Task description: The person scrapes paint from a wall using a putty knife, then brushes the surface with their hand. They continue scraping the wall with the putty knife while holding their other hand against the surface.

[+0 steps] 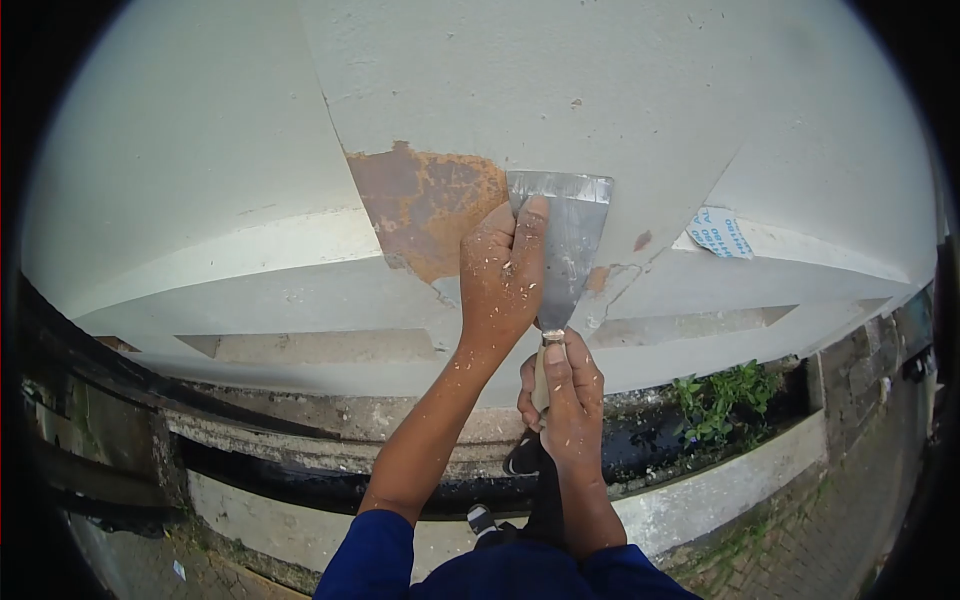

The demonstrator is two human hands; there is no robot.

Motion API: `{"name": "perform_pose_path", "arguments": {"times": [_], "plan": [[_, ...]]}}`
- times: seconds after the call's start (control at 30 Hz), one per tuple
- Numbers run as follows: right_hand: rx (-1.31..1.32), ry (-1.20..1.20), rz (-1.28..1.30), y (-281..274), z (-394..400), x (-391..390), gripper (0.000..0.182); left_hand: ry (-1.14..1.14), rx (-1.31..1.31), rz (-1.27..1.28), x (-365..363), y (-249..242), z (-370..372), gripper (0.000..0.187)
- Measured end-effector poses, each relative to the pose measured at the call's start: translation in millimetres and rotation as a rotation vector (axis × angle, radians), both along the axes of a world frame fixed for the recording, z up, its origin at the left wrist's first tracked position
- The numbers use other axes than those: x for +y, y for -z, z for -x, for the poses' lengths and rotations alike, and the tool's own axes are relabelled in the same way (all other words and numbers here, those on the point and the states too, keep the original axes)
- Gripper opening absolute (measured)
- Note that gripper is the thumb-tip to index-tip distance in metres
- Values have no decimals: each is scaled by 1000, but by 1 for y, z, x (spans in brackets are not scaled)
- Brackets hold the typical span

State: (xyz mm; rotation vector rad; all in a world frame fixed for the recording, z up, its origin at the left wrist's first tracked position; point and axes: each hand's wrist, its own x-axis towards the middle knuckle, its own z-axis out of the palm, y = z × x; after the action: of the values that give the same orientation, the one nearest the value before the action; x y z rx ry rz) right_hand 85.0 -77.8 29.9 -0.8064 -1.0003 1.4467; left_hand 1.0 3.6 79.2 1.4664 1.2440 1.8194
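Note:
A wide-bladed paint scraper (572,245) stands upright against the grey painted surface, its blade edge at the top. My right hand (575,400) is closed around the pale handle below the blade. Higher up, my left hand (497,275) grips the left side of the blade, its thumb lying along the face; its other fingers are mostly hidden. Pale flakes speckle both hands and forearms. Left of the blade is a bare rust-brown patch (415,200) with ragged paint edges. A smaller brown spot (598,279) shows beside the blade's lower right.
A piece of sandpaper (722,233) with blue print on its back rests on a ledge at right. Below runs a dark water-filled drain (300,472) between concrete edges, with a leafy plant (730,400) in it. My shoes (481,518) are near the drain.

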Motion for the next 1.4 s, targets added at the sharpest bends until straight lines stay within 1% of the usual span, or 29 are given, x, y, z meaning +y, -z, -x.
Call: {"name": "perform_pose_path", "arguments": {"times": [0.07, 0.1, 0.17, 0.27, 0.33, 0.37, 0.47, 0.57, 0.67, 0.7, 0.77, 0.87, 0.97, 1.07, 1.13, 1.27, 1.37, 1.4], "plan": [[-28, 0, -66, -3, 2, 0, 32, 33, -52, 27, -1, -4, 1, 37], [7, 17, -42, 1, 4, -5, 32, 7, -55, 42, -3, 1, 0, 37], [-30, 1, 3, 8, 3, -9, 32, -42, -60, 63, -8, 13, -4, 37], [-14, 0, 16, 2, 4, -2, 32, -44, 9, -32, 0, 6, 2, 37], [-6, -11, 26, -13, 4, 0, 29, -12, -17, -13, 1, -3, 2, 37], [31, -19, -14, -12, 4, -1, 29, 1, -28, -9, 1, -6, 3, 37], [54, -38, 37, -1, 3, -12, 29, -49, 30, -6, -3, 10, 2, 38], [17, 6, 27, -3, 4, 0, 30, -32, -9, -28, 3, 3, 1, 39], [-42, 3, -64, -14, 3, 3, 33, 26, -72, -13, 3, -13, 2, 40], [11, 23, -71, -8, 5, 0, 34, -3, -32, -12, 2, -8, 2, 40], [-35, 17, -26, 1, 3, -7, 34, -54, 48, -17, -3, 4, 0, 40], [-59, 9, -25, -1, 2, 0, 36, -48, 39, 1, 1, 0, 1, 39], [-37, 18, -12, -10, 3, -1, 36, 27, -55, 28, 0, -12, 1, 39], [-17, 17, 7, -3, 2, -11, 36, -33, 5, 30, -7, 6, -4, 40], [-32, 3, 3, 10, -1, -6, 36, -48, 38, 17, -2, 7, -2, 40], [-11, 14, -8, 3, -1, -2, 36, 6, 43, 13, -1, 1, 1, 40], [-5, 18, -10, 5, 0, -7, 36, -2, 6, 43, -3, 11, -3, 38], [-21, 21, 3, 8, 0, -7, 35, -19, 32, 10, -1, 9, -2, 38]]}}
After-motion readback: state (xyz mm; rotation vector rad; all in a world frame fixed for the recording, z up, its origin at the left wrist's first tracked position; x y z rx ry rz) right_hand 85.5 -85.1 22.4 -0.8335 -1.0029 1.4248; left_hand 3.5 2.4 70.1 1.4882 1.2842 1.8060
